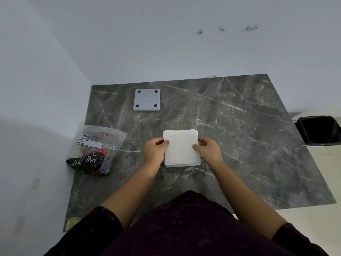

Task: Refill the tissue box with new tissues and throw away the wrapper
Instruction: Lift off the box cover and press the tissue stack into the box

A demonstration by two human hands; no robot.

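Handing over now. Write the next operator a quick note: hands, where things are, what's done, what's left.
Left hand and right hand each grip a side of the stack of tissues, on or just above the table.
The wrapper lies opened at the table's left edge. The grey square piece with four dark pads, probably the tissue box's underside, sits at the far side. The bin stands on the floor to the right.
Done: tissues out of the wrapper.
Left: tissues into the box, wrapper into the bin.
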